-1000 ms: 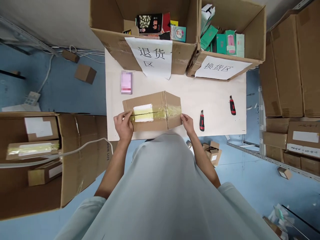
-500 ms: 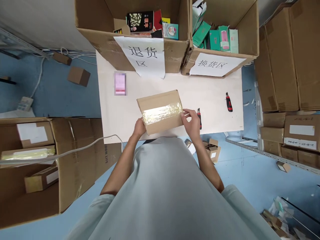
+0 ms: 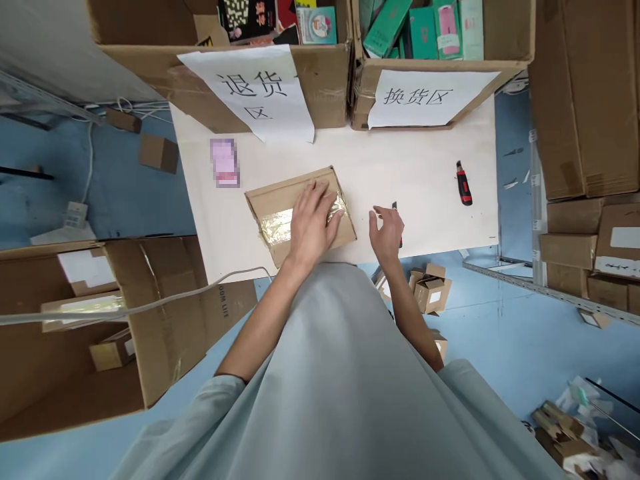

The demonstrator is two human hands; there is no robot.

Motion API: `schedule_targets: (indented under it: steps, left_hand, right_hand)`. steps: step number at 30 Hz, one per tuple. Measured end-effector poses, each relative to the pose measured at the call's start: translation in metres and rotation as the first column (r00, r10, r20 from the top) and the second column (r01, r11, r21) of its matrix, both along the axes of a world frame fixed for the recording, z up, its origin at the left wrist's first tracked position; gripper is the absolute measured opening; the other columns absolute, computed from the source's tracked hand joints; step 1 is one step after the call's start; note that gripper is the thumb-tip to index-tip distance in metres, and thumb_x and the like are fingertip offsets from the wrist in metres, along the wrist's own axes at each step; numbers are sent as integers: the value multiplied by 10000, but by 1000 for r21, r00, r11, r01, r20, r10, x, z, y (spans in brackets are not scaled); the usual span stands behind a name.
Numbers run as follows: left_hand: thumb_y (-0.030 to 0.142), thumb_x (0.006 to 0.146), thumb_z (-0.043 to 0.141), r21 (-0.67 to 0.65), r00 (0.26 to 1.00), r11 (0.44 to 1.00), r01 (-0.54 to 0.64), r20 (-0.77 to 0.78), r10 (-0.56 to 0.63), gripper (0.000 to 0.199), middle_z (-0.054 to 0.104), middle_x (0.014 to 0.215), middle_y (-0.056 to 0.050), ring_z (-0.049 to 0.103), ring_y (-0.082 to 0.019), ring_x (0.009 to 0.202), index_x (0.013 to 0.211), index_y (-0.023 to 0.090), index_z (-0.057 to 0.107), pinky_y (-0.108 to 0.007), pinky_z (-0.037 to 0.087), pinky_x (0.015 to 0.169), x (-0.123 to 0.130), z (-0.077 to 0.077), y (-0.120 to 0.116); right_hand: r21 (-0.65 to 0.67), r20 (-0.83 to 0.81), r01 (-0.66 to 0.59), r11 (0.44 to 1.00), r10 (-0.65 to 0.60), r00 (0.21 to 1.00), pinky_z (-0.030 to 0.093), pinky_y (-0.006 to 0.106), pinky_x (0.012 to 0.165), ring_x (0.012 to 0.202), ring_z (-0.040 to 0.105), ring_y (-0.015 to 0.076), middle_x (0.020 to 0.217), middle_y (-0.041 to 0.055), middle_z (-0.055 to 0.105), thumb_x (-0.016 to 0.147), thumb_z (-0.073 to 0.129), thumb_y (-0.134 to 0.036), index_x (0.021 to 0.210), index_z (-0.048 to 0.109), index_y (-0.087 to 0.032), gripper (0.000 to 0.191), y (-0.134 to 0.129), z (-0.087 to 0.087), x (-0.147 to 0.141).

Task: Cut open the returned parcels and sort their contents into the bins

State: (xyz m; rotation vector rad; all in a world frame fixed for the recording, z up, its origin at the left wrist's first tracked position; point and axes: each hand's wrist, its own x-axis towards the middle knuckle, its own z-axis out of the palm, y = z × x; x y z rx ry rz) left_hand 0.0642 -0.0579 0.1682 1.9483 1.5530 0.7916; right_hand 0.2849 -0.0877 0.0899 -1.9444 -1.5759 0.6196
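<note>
While the left hand [image 3: 314, 223] lies with an open grip, fingers spread, atop the taped cardboard box [image 3: 280, 197] at mid-frame on the bench [image 3: 430, 180], the right hand [image 3: 387, 233], fingers bent, partly covers a utility knife [image 3: 401, 242] right of centre; whether that grip holds it, I cannot tell. Half a second earlier, both hands held the box's ends.

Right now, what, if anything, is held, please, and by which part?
The left hand rests atop the box, gripping nothing; whether the right hand holds the nearer knife is unclear.
</note>
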Motion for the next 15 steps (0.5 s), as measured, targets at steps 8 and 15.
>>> schedule_targets:
  steps: [8, 15]
  left_hand:
    - [545, 1111, 592, -51, 1000, 999, -19, -25, 17, 412, 614, 1621, -118, 391, -384, 1671, 1402, 275, 705, -665, 269, 1386, -2, -12, -2]
    - [597, 1094, 607, -90, 999, 995, -47, 9, 48, 444, 599, 1636, -110, 363, -397, 1683, 1400, 288, 701, -690, 205, 1396, 4, -12, -5]
  right_hand:
    - [-508, 260, 258, 821, -140, 956, 499, 529, 1123, 1383, 536, 408, 1501, 276, 551, 986, 589, -256, 1586, 520, -110, 622, -9, -97, 69]
    - [-378, -90, 149, 914, -196, 976, 599, 412, 971, 1004, 706, 260, 1241, 139, 736, 972, 550, -303, 1501, 610, -167, 549, -10, -57, 61]
